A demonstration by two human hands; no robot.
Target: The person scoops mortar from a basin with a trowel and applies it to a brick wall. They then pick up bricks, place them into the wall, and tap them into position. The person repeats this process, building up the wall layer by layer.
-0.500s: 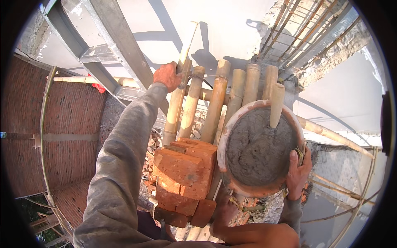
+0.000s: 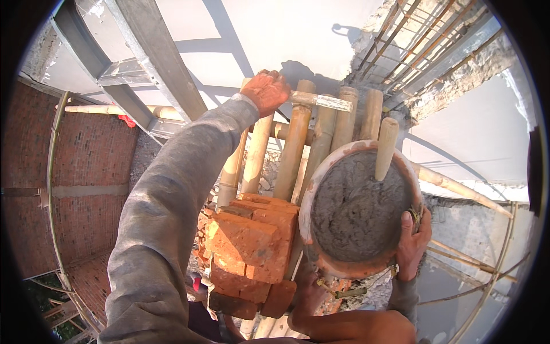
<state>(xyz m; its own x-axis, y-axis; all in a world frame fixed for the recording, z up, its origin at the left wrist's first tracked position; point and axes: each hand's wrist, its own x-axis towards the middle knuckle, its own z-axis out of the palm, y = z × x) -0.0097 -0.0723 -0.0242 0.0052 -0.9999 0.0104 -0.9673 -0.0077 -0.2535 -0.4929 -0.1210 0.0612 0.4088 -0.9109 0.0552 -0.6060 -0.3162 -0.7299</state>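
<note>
My left hand (image 2: 266,93) is closed round one end of a narrow, pale, smeared strip-like tool (image 2: 322,101), held out level to the right above the bamboo poles (image 2: 298,143). Its exact kind does not show. A round bucket (image 2: 311,252) of wet grey mortar (image 2: 361,212) stands at the right. At its right rim my right hand (image 2: 413,243) grips, thumb on the edge and fingers outside. A wooden handle (image 2: 387,149) sticks up from the mortar's far side; whatever it belongs to is buried. Left of the bucket sits a stack of orange bricks (image 2: 246,246).
A grey metal ladder-like frame (image 2: 157,57) leans at the upper left, close to my left arm. Rusty rebar (image 2: 412,34) stands at the upper right by a pale wall (image 2: 275,34). Beyond the left side is a brick wall (image 2: 86,155). My bare knee (image 2: 366,327) is below the bucket.
My left hand has moved right and slightly farther away, and the tool has swung from pointing away to lying level, pointing right. My right hand stays on the bucket rim.
</note>
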